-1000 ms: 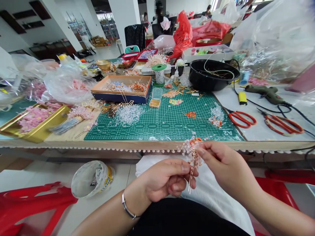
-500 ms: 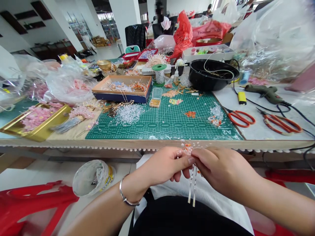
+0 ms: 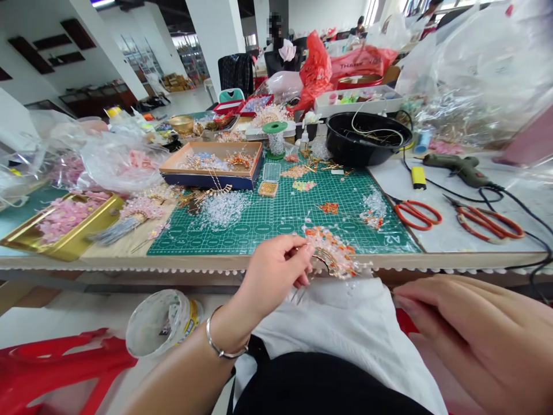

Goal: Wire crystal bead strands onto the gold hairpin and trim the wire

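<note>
My left hand (image 3: 279, 262), with a silver bangle at its wrist, pinches one end of a curved beaded hair comb (image 3: 332, 253). The comb carries orange, clear and pale pink beads along a gold-coloured arc and is held over the table's front edge. Thin metal prongs stick out below my left fingers. Off to the right, my right hand (image 3: 458, 328) is closed, thumb against the bent fingers. A bit of thin wire (image 3: 393, 293) barely shows at its fingertips; most of it is hidden or too fine to follow.
On the green cutting mat (image 3: 276, 230) lie clear beads (image 3: 224, 208), orange beads (image 3: 329, 208) and a small bead box (image 3: 268, 189). Red-handled pliers (image 3: 490, 222), scissors (image 3: 417, 214) and a glue gun (image 3: 458, 167) lie right. A gold tin (image 3: 82, 239) sits left; a bucket (image 3: 155, 325) stands below.
My hands were together at the comb; my right hand has moved away to the right. My left hand has risen slightly left and turned the comb, so its beaded arc now shows.
</note>
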Demonstrator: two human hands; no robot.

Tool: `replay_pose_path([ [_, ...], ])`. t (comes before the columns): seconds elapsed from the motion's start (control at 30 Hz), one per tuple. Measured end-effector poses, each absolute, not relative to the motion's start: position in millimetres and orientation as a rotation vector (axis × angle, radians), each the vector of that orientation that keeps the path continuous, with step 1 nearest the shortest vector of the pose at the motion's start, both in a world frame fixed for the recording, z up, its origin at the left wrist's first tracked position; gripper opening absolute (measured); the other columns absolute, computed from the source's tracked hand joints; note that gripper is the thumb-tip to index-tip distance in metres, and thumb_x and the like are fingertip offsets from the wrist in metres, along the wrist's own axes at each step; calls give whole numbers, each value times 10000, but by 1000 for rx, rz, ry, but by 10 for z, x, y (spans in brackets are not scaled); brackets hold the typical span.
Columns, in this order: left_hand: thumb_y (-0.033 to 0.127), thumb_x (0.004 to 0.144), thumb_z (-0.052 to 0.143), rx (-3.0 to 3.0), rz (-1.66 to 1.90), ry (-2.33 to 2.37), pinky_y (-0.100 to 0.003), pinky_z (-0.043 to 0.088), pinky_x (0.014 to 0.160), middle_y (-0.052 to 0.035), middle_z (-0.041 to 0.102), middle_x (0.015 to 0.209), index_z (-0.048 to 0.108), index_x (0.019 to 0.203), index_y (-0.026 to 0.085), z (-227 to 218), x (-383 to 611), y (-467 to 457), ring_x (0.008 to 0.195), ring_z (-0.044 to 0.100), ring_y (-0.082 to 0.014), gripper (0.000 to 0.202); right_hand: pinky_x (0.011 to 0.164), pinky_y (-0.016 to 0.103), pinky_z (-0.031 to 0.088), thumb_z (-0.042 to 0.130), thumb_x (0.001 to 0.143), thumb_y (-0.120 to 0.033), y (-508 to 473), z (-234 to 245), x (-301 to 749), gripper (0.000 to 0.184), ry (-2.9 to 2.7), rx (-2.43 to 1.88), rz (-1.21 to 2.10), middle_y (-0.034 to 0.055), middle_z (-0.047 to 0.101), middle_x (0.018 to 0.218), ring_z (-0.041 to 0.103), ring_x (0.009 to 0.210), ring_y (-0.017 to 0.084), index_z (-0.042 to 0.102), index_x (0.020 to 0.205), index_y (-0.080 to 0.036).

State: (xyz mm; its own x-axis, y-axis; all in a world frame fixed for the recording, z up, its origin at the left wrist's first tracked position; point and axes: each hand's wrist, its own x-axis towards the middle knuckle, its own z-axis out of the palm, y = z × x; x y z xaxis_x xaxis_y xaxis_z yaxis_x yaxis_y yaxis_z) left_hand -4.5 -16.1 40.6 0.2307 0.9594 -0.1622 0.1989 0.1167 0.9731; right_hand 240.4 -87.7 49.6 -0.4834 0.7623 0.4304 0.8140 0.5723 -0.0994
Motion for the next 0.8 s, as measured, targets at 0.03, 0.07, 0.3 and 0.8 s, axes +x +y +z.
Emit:
replay_pose_path([
  [0.03,307,890,577,1309,886,1230,-194,463,489,24,603,645,618,794,167,424,-62,-117,491,558,-75,175,576,309,480,443,968,-242,-874,503,2500,129,-2366,-1261,-131,34,706,818,656,631,185,570,961,-263],
  [0.07,299,881,591,1268,947,1238,-193,464,482,24,611,640,610,796,169,445,-83,-69,492,564,-77,157,597,303,491,449,968,-238,-851,505,2612,123,-2348,-1275,-119,30,709,839,664,655,182,567,980,-271],
  [0.3,298,800,671,1012,1070,1122,-166,419,422,33,607,608,578,726,162,642,-104,319,468,537,-63,181,638,345,435,299,1020,-477,-101,360,3597,471,-2154,-2134,-250,97,689,949,667,802,247,650,1068,-166],
  [0.8,366,802,699,1130,1085,1057,-177,453,429,1,602,588,583,694,149,913,483,1207,468,555,-77,269,681,336,552,600,963,-406,797,-125,4675,320,-1732,-2480,318,37,643,891,623,715,159,596,1180,-170],
])
